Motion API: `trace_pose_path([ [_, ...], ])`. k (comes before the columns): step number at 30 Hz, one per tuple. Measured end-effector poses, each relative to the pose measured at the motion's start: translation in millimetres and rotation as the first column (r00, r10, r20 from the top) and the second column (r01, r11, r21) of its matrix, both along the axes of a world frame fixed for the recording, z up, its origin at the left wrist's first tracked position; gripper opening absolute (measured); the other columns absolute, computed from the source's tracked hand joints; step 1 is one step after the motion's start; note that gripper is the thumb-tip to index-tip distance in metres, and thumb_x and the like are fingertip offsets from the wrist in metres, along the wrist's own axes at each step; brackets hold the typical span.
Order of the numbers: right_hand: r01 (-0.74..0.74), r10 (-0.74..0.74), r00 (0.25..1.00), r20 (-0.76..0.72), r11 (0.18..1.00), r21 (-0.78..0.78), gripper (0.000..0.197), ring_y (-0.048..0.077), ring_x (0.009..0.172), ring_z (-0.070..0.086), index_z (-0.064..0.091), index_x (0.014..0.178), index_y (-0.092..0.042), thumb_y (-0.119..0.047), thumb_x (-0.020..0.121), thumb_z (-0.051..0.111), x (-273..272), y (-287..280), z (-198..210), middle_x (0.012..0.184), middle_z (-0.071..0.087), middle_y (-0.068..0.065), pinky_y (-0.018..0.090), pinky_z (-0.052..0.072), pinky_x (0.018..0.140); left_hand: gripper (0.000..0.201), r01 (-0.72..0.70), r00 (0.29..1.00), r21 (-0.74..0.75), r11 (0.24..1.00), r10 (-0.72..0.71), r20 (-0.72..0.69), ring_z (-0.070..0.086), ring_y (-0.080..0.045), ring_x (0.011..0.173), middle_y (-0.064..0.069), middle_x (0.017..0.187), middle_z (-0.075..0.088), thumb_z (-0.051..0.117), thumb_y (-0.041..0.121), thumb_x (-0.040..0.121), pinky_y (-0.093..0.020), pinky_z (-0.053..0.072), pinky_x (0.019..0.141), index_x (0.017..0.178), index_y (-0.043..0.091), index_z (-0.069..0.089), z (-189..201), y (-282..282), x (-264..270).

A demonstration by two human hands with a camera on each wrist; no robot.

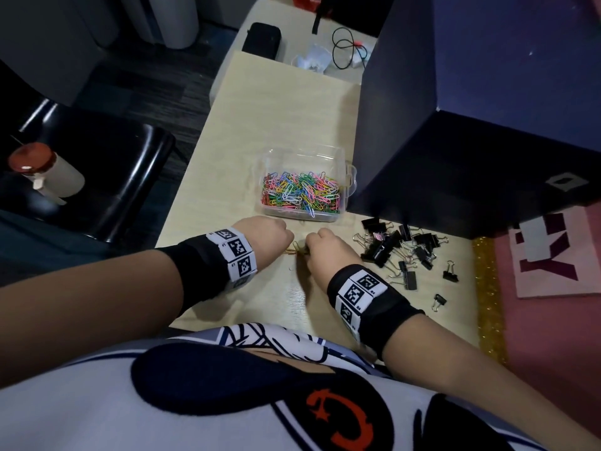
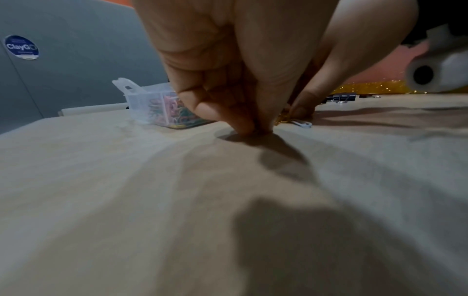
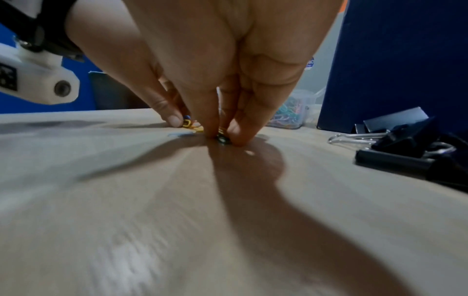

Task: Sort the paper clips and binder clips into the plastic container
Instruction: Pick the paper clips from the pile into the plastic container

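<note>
A pale wood-grain surface (image 1: pixel 279 125) runs away from the person, with a dark blue partition (image 1: pixel 422 157) standing along its right side.

Near the front edge the two hands meet, fingertips down on the wood. The left hand (image 1: pixel 271 234) is bunched, its fingers (image 2: pixel 238 120) drawn together and pressed to the surface; whether they have a clip between them I cannot tell. The right hand (image 1: pixel 328 252) pinches downward too — in the right wrist view its thumb and fingers (image 3: pixel 238 132) close on a small dark paper clip (image 3: pixel 222 139) lying flat on the wood. Between and under the two hands lie a few loose paper clips (image 1: pixel 297 249), yellowish ones and a pale one, touching or just beside the fingertips.

Just beyond the hands stands the clear plastic container (image 1: pixel 353 177), open at the top, its floor heaped with coloured paper clips (image 1: pixel 300 192) — pink, green, blue, yellow, white. To the right of the right hand, near the partition's foot, a scatter of black binder clips (image 1: pixel 400 249) with silver wire handles lies on the surface, some piled, a few apart toward the front.

Further back sit a black case (image 1: pixel 261 37) and a looped black cable (image 1: pixel 348 47).
</note>
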State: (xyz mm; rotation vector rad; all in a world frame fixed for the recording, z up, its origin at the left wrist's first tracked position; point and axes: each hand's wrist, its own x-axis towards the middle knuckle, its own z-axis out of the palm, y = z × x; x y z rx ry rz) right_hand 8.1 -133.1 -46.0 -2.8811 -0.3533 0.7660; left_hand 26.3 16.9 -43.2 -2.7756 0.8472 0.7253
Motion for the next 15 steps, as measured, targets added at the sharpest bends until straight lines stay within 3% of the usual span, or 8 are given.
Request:
trace_pose_path([
  [3,0.125,-0.125,0.99,-0.064,0.992,0.01,0.028,0.031,0.11,0.053,0.053,0.118,-0.011,-0.012,0.09,0.049,4.5,-1.7,-2.4,0.12,0.047,0.01,0.035,0.045,0.089,0.016,-0.087,0.995,-0.027,0.996,0.086,-0.054,0.059,-0.027,0.096,-0.006,0.104,0.055,0.055,0.011,0.089,-0.033,0.04,0.067,0.105,0.014,0.056,-2.0,-0.1,0.1],
  [6,0.127,-0.129,0.988,-0.08,0.992,-0.024,0.031,0.032,0.113,0.051,0.054,0.12,-0.012,-0.018,0.089,0.05,4.9,-2.9,-3.5,0.121,0.048,0.011,0.038,0.045,0.093,0.018,-0.129,0.989,-0.043,0.991,0.125,-0.084,0.058,-0.027,0.098,-0.006,0.105,0.053,0.057,0.012,0.089,-0.035,0.043,0.07,0.106,0.015,0.054,-3.1,0.3,-1.1],
  [10,0.095,-0.096,0.994,-0.054,0.995,-0.012,0.029,0.034,0.11,0.052,0.053,0.118,-0.009,-0.013,0.089,0.049,3.1,-3.1,-0.8,0.118,0.048,0.014,0.038,0.045,0.089,0.015,-0.106,0.993,-0.098,0.99,0.1,-0.056,0.058,-0.026,0.096,-0.006,0.105,0.056,0.055,0.016,0.09,-0.032,0.042,0.07,0.105,0.016,0.055,0.6,3.0,-0.7],
  [15,0.109,-0.108,0.994,-0.016,0.992,0.066,0.019,0.028,0.102,0.059,0.062,0.105,-0.013,-0.017,0.087,0.056,14.8,-5.6,24.5,0.108,0.063,0.01,0.029,0.045,0.081,0.013,-0.158,0.987,-0.296,0.942,0.162,-0.009,0.056,-0.025,0.1,-0.004,0.109,0.058,0.05,0.023,0.094,-0.03,0.041,0.079,0.103,0.017,0.058,28.5,5.2,11.6],
])
